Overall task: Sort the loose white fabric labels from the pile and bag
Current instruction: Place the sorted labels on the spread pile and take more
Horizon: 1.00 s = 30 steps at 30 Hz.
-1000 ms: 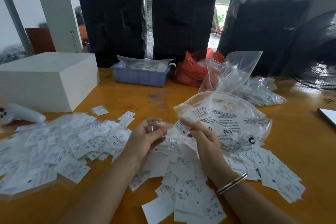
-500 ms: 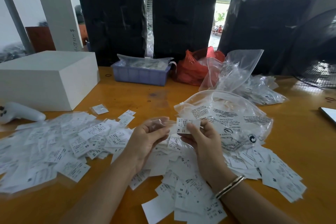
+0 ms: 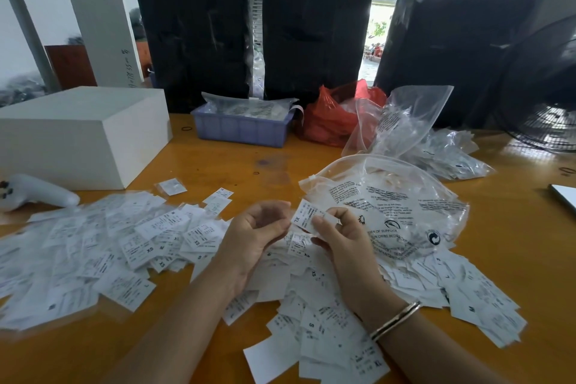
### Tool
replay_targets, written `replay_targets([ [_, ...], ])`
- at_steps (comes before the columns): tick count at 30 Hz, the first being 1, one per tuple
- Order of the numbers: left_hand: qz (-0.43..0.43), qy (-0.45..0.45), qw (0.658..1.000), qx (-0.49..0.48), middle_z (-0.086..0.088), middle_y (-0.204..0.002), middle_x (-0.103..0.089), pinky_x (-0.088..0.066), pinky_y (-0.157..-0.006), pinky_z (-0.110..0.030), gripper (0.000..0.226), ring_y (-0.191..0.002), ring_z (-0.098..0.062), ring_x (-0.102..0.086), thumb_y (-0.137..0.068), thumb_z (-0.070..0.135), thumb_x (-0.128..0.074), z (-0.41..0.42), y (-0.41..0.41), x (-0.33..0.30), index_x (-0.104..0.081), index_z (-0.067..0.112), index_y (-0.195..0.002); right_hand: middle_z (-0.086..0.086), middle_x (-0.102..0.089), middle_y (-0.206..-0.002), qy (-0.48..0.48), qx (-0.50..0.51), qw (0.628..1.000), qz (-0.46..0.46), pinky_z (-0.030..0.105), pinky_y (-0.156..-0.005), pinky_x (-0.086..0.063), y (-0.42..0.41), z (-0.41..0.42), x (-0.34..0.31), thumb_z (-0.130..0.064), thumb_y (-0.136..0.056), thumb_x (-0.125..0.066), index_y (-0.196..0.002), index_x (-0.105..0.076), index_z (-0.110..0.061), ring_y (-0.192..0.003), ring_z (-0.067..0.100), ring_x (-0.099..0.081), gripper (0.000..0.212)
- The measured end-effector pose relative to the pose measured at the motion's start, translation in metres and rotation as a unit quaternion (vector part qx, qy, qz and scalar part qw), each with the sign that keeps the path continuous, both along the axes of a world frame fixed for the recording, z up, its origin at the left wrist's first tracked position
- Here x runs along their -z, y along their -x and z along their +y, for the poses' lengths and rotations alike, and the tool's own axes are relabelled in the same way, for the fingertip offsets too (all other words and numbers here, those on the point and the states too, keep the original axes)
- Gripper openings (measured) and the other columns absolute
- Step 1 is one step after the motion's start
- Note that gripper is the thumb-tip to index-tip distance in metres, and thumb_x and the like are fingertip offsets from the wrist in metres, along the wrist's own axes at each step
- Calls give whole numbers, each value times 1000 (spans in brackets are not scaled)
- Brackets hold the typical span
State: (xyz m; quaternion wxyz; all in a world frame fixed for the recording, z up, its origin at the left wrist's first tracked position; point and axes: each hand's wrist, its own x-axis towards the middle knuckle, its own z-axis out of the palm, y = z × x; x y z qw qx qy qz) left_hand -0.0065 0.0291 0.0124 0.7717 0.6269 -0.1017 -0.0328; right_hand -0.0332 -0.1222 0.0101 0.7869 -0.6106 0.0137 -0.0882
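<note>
One label (image 3: 307, 216), marked XL, had come up off the pile (image 3: 311, 296) within the last second and was pinched in the right hand (image 3: 339, 237), in front of the clear bag (image 3: 389, 196). The left hand (image 3: 255, 234) hung beside it, fingers loosely curled, grasping nothing. Its size could now be read, so it was likely bound for the sorted labels (image 3: 93, 246) spread at left.

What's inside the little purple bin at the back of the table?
The purple bin holds clear plastic packets with dark print showing through, heaped above its rim. Whatever lies underneath them is hidden by the bin's walls.
</note>
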Motion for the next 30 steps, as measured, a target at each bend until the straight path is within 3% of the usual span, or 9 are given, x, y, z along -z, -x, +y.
replay_targets([
  [5, 28, 21, 999, 12, 2, -90, -74, -53, -66, -18, 23, -80, -12, -70, -61, 23, -76, -1, 1, -2, -76, 27, -84, 5, -69, -80, 8, 26, 999, -17, 28, -72, -54, 2, -1, 0, -18, -89, -63, -83, -53, -18, -77, 17, -66, 12],
  [8, 33, 10, 999, 13, 4, -88, -75, -53, -66, -17, 31, -76, -9, -70, -54, 35, -80, -1, 2, -3, -77, 29, -84, -1, -70, -71, 7, 23, 999, -32, 17, -56, -51, 3, -1, -1, -16, -90, -62, -83, -52, -17, -67, 12, -67, 12],
  [10, 29, -11, 1000, -2, 6, -84, -74, -52, -66, -16, 37, -75, -7, -69, -49, 46, -79, -1, 3, -3, -77, 31, -83, 4, -69, -71, 15, 14, 999, -41, 20, -51, -50, 3, 0, -1, -15, -90, -62, -83, -52, -17, -62, 18, -63, 12],
  [13, 26, -30, 999, -29, 7, -79, -74, -51, -63, -14, 36, -72, -5, -68, -49, 52, -76, -1, 4, -3, -77, 34, -80, 7, -66, -72, 24, 15, 998, -52, 26, -55, -47, 4, 0, 0, -16, -89, -63, -84, -53, -18, -63, 22, -56, 11],
  [18, 17, -34, 998, -49, 5, -76, -73, -52, -63, -15, 29, -70, -4, -67, -57, 50, -71, 0, 4, -4, -78, 30, -77, -9, -63, -60, 15, 71, 993, -90, 17, -63, -53, 1, -4, 1, -15, -89, -62, -84, -52, -16, -63, 5, -60, 12],
  [20, 16, -31, 998, -46, 4, -75, -73, -52, -65, -16, 29, -70, -5, -67, -58, 49, -71, 0, 3, -4, -78, 28, -77, -8, -64, -61, 8, 75, 992, -103, 17, -65, -52, 2, -4, 1, -12, -90, -61, -84, -51, -16, -64, 5, -61, 13],
  [23, 20, -26, 999, -41, 5, -76, -73, -52, -65, -16, 37, -70, -5, -67, -51, 53, -72, -1, 2, -4, -78, 28, -77, -6, -61, -60, 15, 60, 992, -107, 20, -55, -46, 6, -1, -1, -15, -89, -61, -81, -52, -21, -59, 14, -52, 14],
  [26, 21, -18, 999, -35, 5, -75, -72, -52, -65, -18, 41, -69, -6, -66, -50, 54, -73, -1, 1, -2, -78, 26, -79, -7, -60, -58, 42, 55, 991, -113, 18, -49, -40, 7, 1, -1, -14, -89, -61, -80, -53, -20, -55, 13, -49, 14],
  [30, 16, -11, 999, -38, 6, -73, -72, -52, -65, -18, 39, -69, -5, -66, -50, 55, -73, 0, 0, -1, -78, 28, -77, 3, -53, -63, 74, 72, 986, -131, 20, -52, -37, 7, 1, -1, -11, -88, -62, -78, -53, -21, -61, 16, -43, 17],
])
